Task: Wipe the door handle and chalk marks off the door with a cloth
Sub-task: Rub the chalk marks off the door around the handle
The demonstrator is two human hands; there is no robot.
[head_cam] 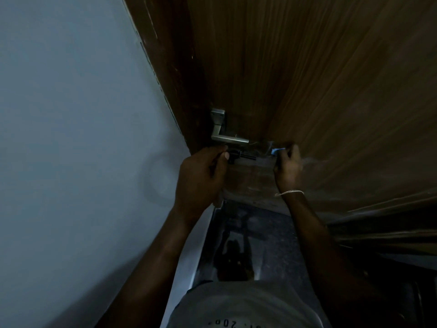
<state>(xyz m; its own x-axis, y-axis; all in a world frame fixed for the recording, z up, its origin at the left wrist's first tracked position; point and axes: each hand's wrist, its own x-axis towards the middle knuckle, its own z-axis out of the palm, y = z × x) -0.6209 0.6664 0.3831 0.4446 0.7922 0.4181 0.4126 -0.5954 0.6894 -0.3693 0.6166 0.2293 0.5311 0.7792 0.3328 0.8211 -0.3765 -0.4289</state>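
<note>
A brown wooden door (307, 79) fills the upper right. Its silver lever handle (227, 136) sits on a metal plate near the door's left edge. Just below the handle, my left hand (201, 176) is closed on a small black object (238, 157) that sticks out toward the right; what it is I cannot make out. My right hand (289, 166) presses against the door to the right of the handle, holding a small blue cloth (276, 150) of which only a corner shows. Faint pale smears (314, 160) lie on the wood beside that hand.
A plain pale wall (82, 138) takes up the left side, meeting the dark door frame (170, 67). Dark speckled floor (255, 245) shows below between my arms. The scene is dim.
</note>
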